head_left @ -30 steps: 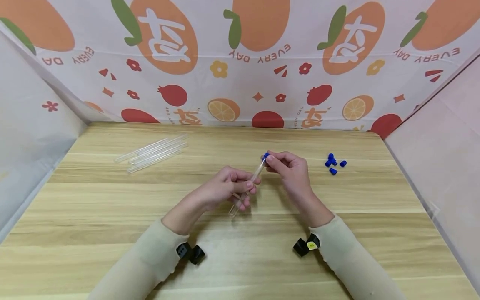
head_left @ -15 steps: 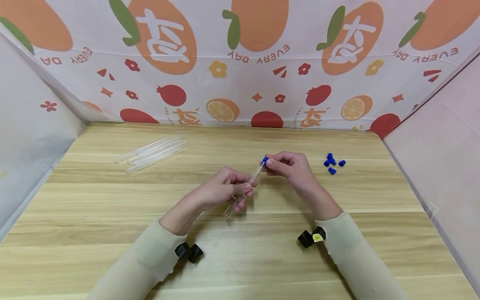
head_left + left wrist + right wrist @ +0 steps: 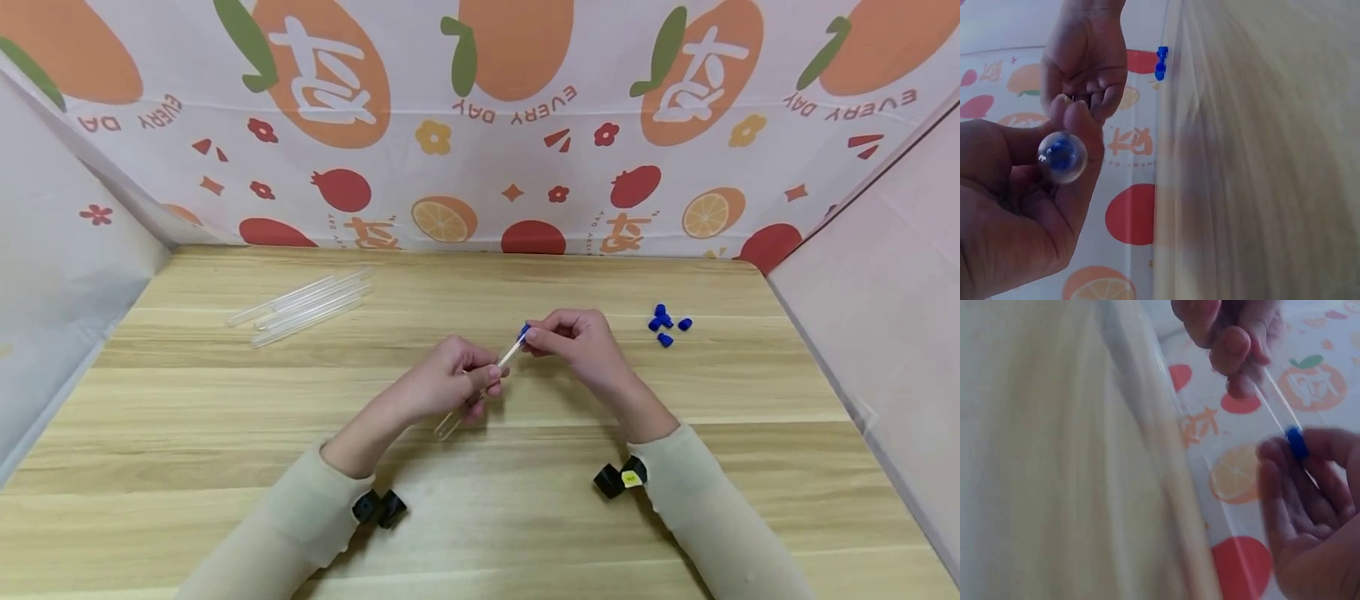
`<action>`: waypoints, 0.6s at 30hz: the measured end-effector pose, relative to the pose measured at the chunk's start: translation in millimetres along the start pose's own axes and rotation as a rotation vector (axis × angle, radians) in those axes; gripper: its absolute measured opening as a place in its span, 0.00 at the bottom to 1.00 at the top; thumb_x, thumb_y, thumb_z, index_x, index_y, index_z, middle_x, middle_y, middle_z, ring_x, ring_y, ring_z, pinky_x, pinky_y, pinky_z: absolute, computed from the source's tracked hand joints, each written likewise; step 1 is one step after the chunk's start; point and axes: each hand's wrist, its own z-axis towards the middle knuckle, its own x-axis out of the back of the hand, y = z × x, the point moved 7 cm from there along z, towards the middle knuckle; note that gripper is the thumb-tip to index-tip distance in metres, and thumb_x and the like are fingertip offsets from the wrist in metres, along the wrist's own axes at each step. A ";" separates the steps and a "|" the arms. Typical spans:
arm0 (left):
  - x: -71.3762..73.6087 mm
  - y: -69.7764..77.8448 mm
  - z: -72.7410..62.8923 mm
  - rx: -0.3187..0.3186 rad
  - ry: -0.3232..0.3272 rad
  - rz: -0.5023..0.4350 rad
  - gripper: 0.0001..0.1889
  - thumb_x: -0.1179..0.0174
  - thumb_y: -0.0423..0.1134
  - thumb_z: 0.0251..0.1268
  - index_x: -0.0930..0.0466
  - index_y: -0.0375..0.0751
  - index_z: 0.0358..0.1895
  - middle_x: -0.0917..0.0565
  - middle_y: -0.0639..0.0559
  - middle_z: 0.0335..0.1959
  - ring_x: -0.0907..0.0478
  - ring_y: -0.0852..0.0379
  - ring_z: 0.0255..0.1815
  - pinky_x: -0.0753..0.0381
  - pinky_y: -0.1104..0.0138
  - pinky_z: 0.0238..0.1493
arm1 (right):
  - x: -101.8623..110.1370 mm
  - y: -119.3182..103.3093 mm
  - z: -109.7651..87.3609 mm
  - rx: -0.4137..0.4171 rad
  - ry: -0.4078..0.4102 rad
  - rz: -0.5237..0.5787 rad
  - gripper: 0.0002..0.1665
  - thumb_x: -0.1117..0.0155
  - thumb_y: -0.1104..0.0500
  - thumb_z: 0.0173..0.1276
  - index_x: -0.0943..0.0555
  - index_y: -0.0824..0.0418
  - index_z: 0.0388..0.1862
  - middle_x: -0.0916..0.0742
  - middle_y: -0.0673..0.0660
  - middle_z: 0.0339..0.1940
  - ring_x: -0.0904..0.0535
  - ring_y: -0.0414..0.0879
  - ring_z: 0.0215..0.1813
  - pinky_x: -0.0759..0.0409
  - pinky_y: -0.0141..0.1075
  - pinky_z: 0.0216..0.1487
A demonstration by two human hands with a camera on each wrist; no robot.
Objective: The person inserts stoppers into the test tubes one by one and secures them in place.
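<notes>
- Nearest me, two pale sleeves [image 3: 292, 517] reach in over the wood-grain bench [image 3: 480, 533], with a black device at each wrist, one at the left cuff [image 3: 367, 506] and one at the right cuff [image 3: 609, 481].
- Past the left cuff, the left hand [image 3: 442, 382] has its fingers curled round a clear tube [image 3: 512, 357], thumb on top. The tube slants, its rounded end low and toward the person, its other end up by the right hand [image 3: 577, 343].
- That right hand pinches a blue cap [image 3: 524, 332] between thumb and fingers, right at the tube's upper end. From the right wrist view, cap and tube end meet; I can't tell how far the cap is seated.
- Farther over the bench, well to the right of the hands, lies a small cluster of loose blue caps [image 3: 665, 340], some touching, some just apart.
- Off to the left, near the back edge, several more clear tubes [image 3: 311, 315] lie side by side, slanting.
- Behind everything hangs a white cloth [image 3: 480, 158] printed with oranges, red fruit and flowers.
</notes>
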 end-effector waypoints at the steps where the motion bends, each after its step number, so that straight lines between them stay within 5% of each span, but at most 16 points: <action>1: 0.9 0.6 0.5 -0.004 0.007 0.014 0.14 0.52 0.32 0.79 0.21 0.22 0.48 0.21 0.40 0.29 0.27 0.57 0.17 0.23 0.67 0.19 | -0.3 -0.7 -0.3 0.007 0.010 -0.007 0.07 0.35 0.63 0.71 0.15 0.67 0.37 0.10 0.55 0.39 0.13 0.45 0.41 0.13 0.39 0.49; 6: 3.2 0.4 4.2 -0.011 0.006 -0.001 0.17 0.53 0.36 0.80 0.23 0.24 0.56 0.19 0.33 0.38 0.22 0.57 0.22 0.16 0.65 0.26 | 2.5 -7.2 -1.0 0.032 0.045 0.009 0.09 0.35 0.63 0.72 0.17 0.69 0.43 0.10 0.57 0.43 0.14 0.45 0.43 0.13 0.38 0.48; 12: -4.2 -4.2 7.1 0.024 -0.103 -0.119 0.20 0.55 0.37 0.81 0.30 0.27 0.67 0.19 0.27 0.52 0.15 0.53 0.37 0.13 0.53 0.44 | 6.9 -16.7 -2.2 0.057 0.058 0.059 0.14 0.37 0.61 0.73 0.20 0.68 0.52 0.11 0.59 0.48 0.13 0.46 0.47 0.14 0.38 0.51; 15: -7.6 -5.6 6.7 0.028 -0.149 -0.137 0.20 0.56 0.35 0.81 0.31 0.25 0.67 0.19 0.26 0.52 0.15 0.53 0.39 0.13 0.51 0.45 | 8.2 -19.5 -2.9 0.070 0.066 0.113 0.15 0.38 0.61 0.74 0.20 0.67 0.56 0.11 0.58 0.50 0.14 0.46 0.49 0.15 0.38 0.52; 18: -6.9 -4.1 6.9 -0.001 -0.126 -0.096 0.18 0.54 0.34 0.80 0.27 0.24 0.62 0.18 0.26 0.48 0.16 0.53 0.35 0.12 0.56 0.39 | 9.7 -20.3 -3.6 0.074 0.079 0.128 0.17 0.39 0.61 0.74 0.20 0.68 0.57 0.11 0.57 0.51 0.14 0.46 0.49 0.15 0.37 0.53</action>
